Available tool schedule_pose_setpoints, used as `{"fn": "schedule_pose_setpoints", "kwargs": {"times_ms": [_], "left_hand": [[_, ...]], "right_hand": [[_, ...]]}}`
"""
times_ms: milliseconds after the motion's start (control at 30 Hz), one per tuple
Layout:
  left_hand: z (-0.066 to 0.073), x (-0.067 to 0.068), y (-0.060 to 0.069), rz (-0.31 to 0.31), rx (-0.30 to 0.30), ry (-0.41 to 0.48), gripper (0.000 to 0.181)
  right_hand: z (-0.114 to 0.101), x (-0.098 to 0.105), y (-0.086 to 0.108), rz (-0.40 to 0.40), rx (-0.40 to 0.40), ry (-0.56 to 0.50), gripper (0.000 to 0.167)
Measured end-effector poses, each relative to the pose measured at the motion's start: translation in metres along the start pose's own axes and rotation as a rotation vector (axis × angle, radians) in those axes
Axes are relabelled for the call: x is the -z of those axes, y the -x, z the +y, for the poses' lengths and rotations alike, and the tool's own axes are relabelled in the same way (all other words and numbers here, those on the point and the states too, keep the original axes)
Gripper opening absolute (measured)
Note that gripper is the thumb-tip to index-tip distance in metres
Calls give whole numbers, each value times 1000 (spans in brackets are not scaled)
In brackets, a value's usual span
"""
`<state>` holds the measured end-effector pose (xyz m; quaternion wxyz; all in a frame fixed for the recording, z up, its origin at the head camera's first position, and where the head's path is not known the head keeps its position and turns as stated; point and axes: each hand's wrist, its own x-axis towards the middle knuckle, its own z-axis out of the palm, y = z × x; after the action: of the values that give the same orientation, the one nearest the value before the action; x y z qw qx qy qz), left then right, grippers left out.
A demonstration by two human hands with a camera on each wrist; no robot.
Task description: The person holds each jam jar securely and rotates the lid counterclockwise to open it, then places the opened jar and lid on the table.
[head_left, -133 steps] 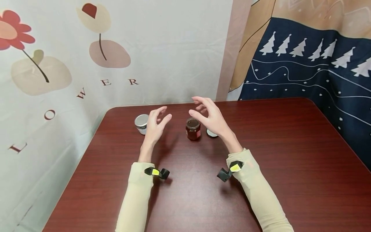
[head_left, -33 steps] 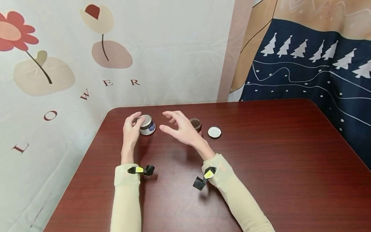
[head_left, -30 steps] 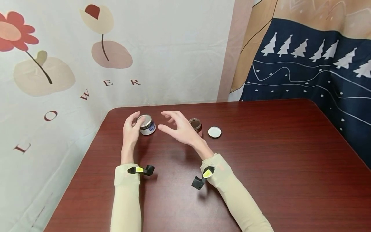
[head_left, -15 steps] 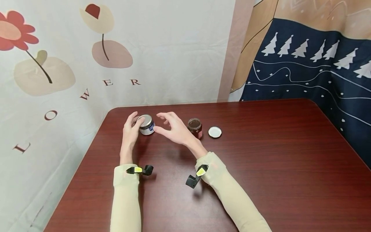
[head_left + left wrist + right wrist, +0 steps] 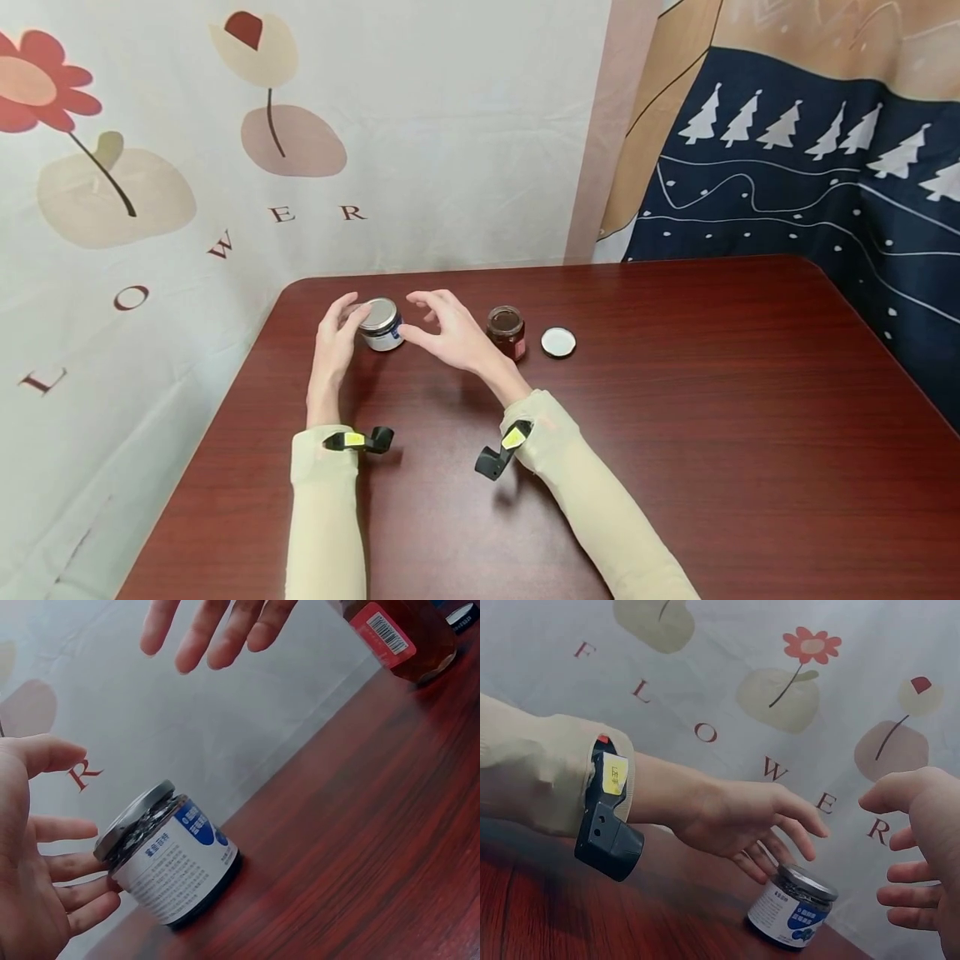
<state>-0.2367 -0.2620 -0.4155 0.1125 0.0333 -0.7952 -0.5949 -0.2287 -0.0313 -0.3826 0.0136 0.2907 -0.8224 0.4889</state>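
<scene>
A closed jam jar (image 5: 382,333) with a silver lid and a white-and-blue label stands upright at the table's back left. My left hand (image 5: 332,350) is at its left side, fingers spread and thumb lifted off; in the left wrist view the fingertips (image 5: 105,904) lie close against the jar, and contact is unclear. My right hand (image 5: 453,337) hovers right of it with relaxed fingers and holds nothing. Farther right a dark red-brown jar (image 5: 506,333) stands with its mouth uncovered. Beside that one lies a lid (image 5: 558,342), white inside up.
The dark red wooden table (image 5: 675,433) has its back edge against a white printed cloth (image 5: 465,150). A navy curtain with white trees (image 5: 787,183) hangs at the right. Each sleeve carries a small black wrist camera (image 5: 367,439).
Over the whole span both hands have moved left, the left one from the closed jar's right to its left side. Lately the right hand has come nearer that jar, uncovering the open one.
</scene>
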Motion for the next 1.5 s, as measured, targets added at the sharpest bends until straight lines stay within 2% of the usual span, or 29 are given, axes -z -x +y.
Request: {"fn": "schedule_pose_setpoints", "kwargs": {"times_ms": [333,467,633,867,1000,1167,1500], "left_hand": [[11,6,4,-13,60,46,50],[6,9,4,-25,71,49,49],[-2,14,4,-55,52,26,48],[-5,17,4,-81,32,18,48],[-5,17,4,-86,40,16,47],[-5,18,4,-123,68,4,48],[-6,20,5,-169,95,-4,48]], "right_hand": [[-2,-5,-6,-18,34,9,54],[-3,-11,-8,-27,37,12,52],[-3,-18,-9,-47,46,49,51],[-2,-24,-13,-52,60,57,49],[-2,-25,-15,-50,48,52,49],[-1,-26,-16,-48,30,64,49],[3,-32,-18,-52,-13,126,48]]}}
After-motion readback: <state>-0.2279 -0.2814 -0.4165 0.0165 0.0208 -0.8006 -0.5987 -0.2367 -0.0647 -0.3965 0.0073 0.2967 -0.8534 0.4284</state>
